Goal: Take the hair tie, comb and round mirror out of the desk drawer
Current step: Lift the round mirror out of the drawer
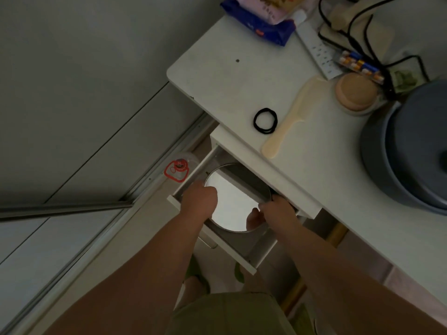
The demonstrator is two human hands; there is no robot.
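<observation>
The round mirror lies inside the open white desk drawer. My left hand grips its left rim and my right hand grips its right rim, fingers curled over the edge. A black hair tie lies on the white desk top. Just right of the hair tie lies the cream comb, slanted, with its handle toward the desk's front edge.
A large grey-blue pot stands at the desk's right. Behind the comb are a round tan case, a white power strip with black cables, and a blue packet. A red-rimmed item sits on the floor by the door rail.
</observation>
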